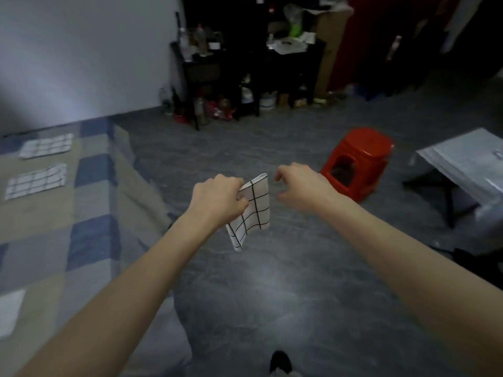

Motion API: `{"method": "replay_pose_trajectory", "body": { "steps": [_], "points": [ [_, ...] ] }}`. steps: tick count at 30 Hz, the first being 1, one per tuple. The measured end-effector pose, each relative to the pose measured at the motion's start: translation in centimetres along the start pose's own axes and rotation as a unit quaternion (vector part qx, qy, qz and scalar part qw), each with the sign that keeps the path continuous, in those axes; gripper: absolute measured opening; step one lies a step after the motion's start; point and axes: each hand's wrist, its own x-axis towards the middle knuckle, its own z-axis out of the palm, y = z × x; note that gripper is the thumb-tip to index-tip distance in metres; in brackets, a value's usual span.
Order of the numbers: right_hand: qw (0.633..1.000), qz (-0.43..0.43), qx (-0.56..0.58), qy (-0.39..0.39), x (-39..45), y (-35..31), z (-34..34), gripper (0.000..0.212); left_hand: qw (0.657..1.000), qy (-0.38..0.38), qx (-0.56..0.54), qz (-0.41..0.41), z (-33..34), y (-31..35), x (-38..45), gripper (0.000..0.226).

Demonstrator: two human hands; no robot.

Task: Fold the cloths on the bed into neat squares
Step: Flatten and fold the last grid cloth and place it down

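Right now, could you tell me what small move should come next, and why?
Probably carry the folded white black-grid cloth left and lay it on the checked bed beside the two gridded cloths there: the left hand pinches it over the floor, the right hand is free.

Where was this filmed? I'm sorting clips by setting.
Probably a lived-in bedroom: a bed with a checked cover on the left, a cluttered dark shelf unit against the wall, a red plastic stool.

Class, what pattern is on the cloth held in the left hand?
White with a black grid, on the cloth in the left hand; head view.
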Motion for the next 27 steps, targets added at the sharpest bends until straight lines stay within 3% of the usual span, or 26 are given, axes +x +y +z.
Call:
{"method": "replay_pose_trajectory", "body": {
  "steps": [8,21,27],
  "points": [
    [0.987,-0.152,-0.029,-0.045,9.6,-3.6,-1.1,0.037,0.986,0.040,0.025,-0.158,-1.3,-5.9,2.3,0.017],
    [0.922,-0.380,0.007,-0.075,19.6,-21.5,1.1,0.031,0.918,0.075,0.021,-0.389,-3.2,-19.0,1.8,0.013],
    [0.898,-0.434,-0.003,-0.064,25.7,-27.5,2.4,0.055,0.900,0.064,-0.006,-0.431,-1.9,-25.6,4.7,0.030]
  ]
}}
